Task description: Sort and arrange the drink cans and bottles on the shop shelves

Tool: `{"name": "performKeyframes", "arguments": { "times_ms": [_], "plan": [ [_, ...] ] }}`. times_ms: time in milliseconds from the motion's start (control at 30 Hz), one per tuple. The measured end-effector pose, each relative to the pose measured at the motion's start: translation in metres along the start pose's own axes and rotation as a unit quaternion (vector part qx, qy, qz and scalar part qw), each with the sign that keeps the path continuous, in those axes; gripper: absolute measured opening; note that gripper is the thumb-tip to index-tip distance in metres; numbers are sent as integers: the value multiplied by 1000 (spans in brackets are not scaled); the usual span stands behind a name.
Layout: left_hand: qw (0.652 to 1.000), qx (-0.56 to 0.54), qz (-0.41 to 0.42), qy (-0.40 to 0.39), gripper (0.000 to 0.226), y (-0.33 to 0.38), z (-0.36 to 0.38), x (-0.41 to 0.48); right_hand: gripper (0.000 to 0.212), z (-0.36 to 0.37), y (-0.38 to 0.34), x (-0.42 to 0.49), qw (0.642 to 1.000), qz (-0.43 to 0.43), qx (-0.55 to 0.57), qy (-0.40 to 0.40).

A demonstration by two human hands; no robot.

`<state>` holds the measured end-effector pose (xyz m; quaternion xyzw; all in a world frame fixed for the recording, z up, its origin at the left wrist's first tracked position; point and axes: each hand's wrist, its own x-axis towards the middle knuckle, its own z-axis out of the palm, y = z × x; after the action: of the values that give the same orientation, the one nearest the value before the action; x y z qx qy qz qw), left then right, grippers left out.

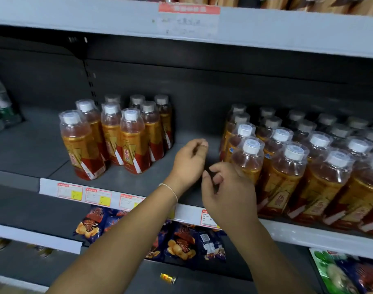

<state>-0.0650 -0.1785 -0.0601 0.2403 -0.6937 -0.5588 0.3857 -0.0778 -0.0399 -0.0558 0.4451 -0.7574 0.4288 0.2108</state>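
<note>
Both hands sit mid-frame over the bare strip of the grey shelf [32, 149], between two bottle groups. The left hand [189, 160] is at centre, fingers loosely curled with the tips close to the thumb, holding nothing. It has a thin string bracelet [170, 189] on the wrist. The right hand [228, 192], at 5 o'clock from the left hand, is also loosely curled and empty. Its knuckles overlap the front-left bottle of the right group, and I cannot tell if they touch.

The left bottle group [117, 136] is at 9 o'clock: amber drink, white caps, gold-red labels, upright, in short rows. The right bottle group [308, 166] is at 3 to 4 o'clock: same product, more bottles, in rows running to the back of the shelf.

Price tags [96, 196] line the shelf's front edge at 7 o'clock. Snack bags [181, 240] are on the lower shelf at 6 o'clock, with a small yellow item [168, 278] lying below them. Blurred green-label bottles [0, 111] are at the far 9 o'clock edge.
</note>
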Motion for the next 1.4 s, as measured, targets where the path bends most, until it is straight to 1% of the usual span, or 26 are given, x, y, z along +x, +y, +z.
{"name": "performKeyframes", "arguments": {
  "times_ms": [33, 100, 167, 233, 300, 400, 500, 567, 633, 700, 833, 933, 1067, 1133, 1200, 1300, 1400],
  "plan": [
    [999, 23, 15, 29, 24, 1, -14, 2, 13, 8, -4, 2, 1000, -14, 3, -11],
    [991, 71, 51, 102, 35, 0, -47, 5, 16, 25, -10, 5, 999, -21, 7, -46],
    [981, 87, 79, 156, 45, -1, -81, 5, 23, 46, -15, 8, 995, -18, 9, -96],
    [974, 107, 101, 171, 51, -6, -111, 1, 30, 70, -21, 12, 991, -7, 12, -136],
    [966, 141, 128, 175, 53, -12, -138, -2, 38, 95, -29, 18, 987, 13, 18, -157],
    [963, 158, 141, 169, 37, -21, -171, -2, 52, 132, -45, 26, 983, 42, 44, -173],
    [965, 173, 127, 152, 23, -29, -195, 2, 55, 163, -60, 35, 985, 56, 65, -151],
    [970, 183, 101, 125, 21, -33, -204, 5, 55, 178, -69, 43, 983, 74, 27, -168],
    [972, 204, 75, 95, 25, -34, -205, 8, 55, 188, -75, 49, 977, 97, -14, -189],
    [974, 209, 51, 66, 32, -33, -204, 9, 56, 193, -79, 52, 975, 118, -19, -190],
    [978, 205, 29, 37, 38, -35, -204, 9, 58, 193, -76, 53, 969, 142, 16, -203],
    [971, 239, 27, 15, 41, -38, -201, 8, 54, 181, -62, 50, 964, 140, 48, -220],
    [954, 288, 16, -86, 50, -37, -183, 4, 45, 153, -34, 46, 953, 156, 88, -244],
    [940, 319, 35, -118, 51, -37, -167, 2, 42, 138, -18, 44, 944, 176, 118, -252],
    [934, 326, 45, -137, 57, -38, -150, 2, 42, 125, -1, 42, 938, 192, 144, -251],
    [938, 312, 57, -141, 66, -43, -123, 1, 39, 113, 22, 37, 933, 197, 176, -243],
    [941, 310, 63, -123, 66, -49, -103, 2, 40, 105, 35, 31, 932, 204, 213, -213]
  ]
}}
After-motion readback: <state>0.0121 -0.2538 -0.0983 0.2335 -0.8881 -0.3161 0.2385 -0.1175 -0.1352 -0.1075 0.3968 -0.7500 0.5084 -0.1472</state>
